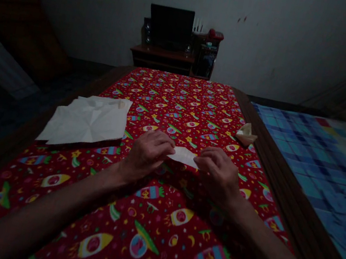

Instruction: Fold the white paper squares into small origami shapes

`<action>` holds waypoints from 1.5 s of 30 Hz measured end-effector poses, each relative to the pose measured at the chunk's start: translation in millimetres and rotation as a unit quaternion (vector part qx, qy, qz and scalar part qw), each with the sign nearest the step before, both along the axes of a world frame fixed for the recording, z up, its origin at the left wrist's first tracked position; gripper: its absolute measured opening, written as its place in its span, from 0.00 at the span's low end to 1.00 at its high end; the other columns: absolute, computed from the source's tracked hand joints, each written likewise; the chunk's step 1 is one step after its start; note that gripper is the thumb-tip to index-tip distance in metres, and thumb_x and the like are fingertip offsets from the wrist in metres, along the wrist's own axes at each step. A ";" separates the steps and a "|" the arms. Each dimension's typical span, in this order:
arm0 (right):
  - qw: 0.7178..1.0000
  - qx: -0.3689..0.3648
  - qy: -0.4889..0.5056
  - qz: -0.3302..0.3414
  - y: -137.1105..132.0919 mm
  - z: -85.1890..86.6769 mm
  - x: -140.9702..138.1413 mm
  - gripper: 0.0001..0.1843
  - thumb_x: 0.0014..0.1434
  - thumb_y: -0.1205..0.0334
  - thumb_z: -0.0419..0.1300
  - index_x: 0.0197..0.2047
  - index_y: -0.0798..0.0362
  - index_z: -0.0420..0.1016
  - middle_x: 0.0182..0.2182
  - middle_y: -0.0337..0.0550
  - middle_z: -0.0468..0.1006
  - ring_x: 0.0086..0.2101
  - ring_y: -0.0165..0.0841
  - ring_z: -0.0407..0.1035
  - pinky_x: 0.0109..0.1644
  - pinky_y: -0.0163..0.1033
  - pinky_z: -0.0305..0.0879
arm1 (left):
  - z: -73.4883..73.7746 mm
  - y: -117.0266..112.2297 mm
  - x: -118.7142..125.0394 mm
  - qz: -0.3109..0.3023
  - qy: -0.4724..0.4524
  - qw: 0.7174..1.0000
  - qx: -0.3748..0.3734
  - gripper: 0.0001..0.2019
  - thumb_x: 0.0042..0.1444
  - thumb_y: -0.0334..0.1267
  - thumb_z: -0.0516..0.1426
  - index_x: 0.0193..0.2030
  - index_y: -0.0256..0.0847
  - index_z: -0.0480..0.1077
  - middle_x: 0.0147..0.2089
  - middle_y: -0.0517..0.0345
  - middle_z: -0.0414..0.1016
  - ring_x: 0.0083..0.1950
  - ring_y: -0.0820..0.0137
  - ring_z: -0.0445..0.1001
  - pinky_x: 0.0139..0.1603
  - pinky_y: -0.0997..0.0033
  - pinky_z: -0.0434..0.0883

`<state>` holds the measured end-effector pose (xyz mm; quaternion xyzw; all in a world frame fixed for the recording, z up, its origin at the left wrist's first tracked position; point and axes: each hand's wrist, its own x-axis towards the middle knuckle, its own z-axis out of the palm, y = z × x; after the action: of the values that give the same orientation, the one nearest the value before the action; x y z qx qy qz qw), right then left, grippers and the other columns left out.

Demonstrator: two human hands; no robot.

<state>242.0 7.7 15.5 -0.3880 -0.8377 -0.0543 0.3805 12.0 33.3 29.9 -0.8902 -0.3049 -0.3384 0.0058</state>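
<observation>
A small folded strip of white paper (pixel 183 155) spans the gap between my two hands, just above the red patterned cloth. My left hand (pixel 151 150) pinches its left end between thumb and fingers. At the other end my right hand (pixel 219 169) grips the paper in the same way. Creases or faint lines run over the strip. To the left lies a stack of creased white paper sheets (pixel 94 120). Off to the right, near the cloth's edge, sits a small folded paper shape (pixel 246 135).
The red cloth (pixel 144 231) with rockets and stars covers a long surface with a dark wooden border (pixel 265 177). Beyond its far end stand a monitor (pixel 170 27) and speakers on a wooden desk (pixel 161 59). A blue checked cloth (pixel 315 159) lies to the right.
</observation>
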 end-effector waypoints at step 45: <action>0.970 -0.203 -0.078 -0.106 -21.9 -31.9 14.7 0.16 0.63 0.55 0.51 0.24 0.51 0.65 0.25 0.42 0.68 0.27 0.32 0.62 0.30 0.37 0.57 | -34.4 -31.6 4.0 -0.007 0.177 0.982 -0.070 0.18 0.61 0.29 0.50 0.58 0.45 0.61 0.62 0.54 0.61 0.64 0.59 0.55 0.63 0.52 0.57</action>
<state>256.7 -14.2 -16.5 -0.5383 -0.8122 0.0467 0.2197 15.9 1.7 -4.5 -0.9362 -0.3160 -0.1537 -0.0050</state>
